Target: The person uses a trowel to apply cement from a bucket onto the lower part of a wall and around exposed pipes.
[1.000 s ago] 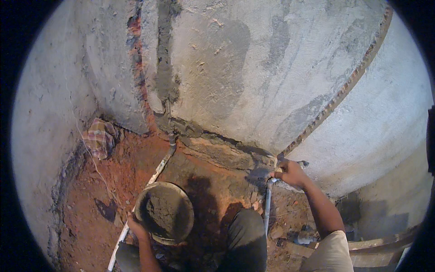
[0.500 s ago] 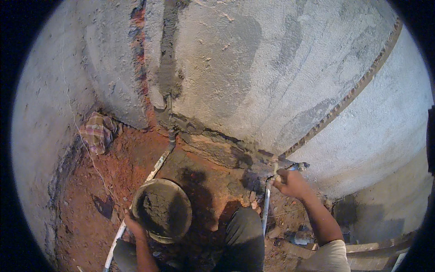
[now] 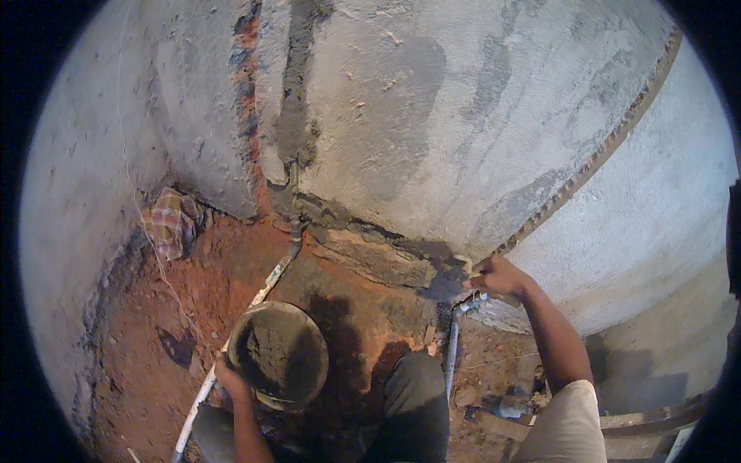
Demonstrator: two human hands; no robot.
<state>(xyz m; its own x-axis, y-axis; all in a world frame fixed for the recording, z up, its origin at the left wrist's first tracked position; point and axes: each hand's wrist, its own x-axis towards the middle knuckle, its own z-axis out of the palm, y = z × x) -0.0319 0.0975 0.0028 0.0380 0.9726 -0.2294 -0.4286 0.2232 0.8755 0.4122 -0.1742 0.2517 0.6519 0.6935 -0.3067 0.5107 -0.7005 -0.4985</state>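
Note:
At the lower left, my left hand (image 3: pixel 231 380) grips the rim of a round pan (image 3: pixel 317 351) of wet grey mortar (image 3: pixel 270 343), tilted beside my knee. My right hand (image 3: pixel 500 279) is closed around what looks like a trowel, its handle hidden by the fingers. The pale curved neck of the trowel (image 3: pixel 467 263) shows beyond my fingers. A grey, mortar-coloured patch (image 3: pixel 446 284) lies just left of the fingers, at the foot of the wall; I cannot tell blade from mortar there. Just below this hand is a pipe elbow (image 3: pixel 457 310).
A white pipe (image 3: pixel 199 403) runs past the pan to a wall joint (image 3: pixel 296 228); another pipe (image 3: pixel 452 351) rises by my right knee. Mortar fills one wall groove (image 3: pixel 293 100); a red-brick groove (image 3: pixel 247 100) is beside it. A checked cloth (image 3: pixel 171 222) and boards (image 3: pixel 625 421) lie around.
My right hand has moved up and slightly right with the tool, uncovering the pipe elbow below. The grey patch beside it looks broader. My left hand keeps its hold on the pan.

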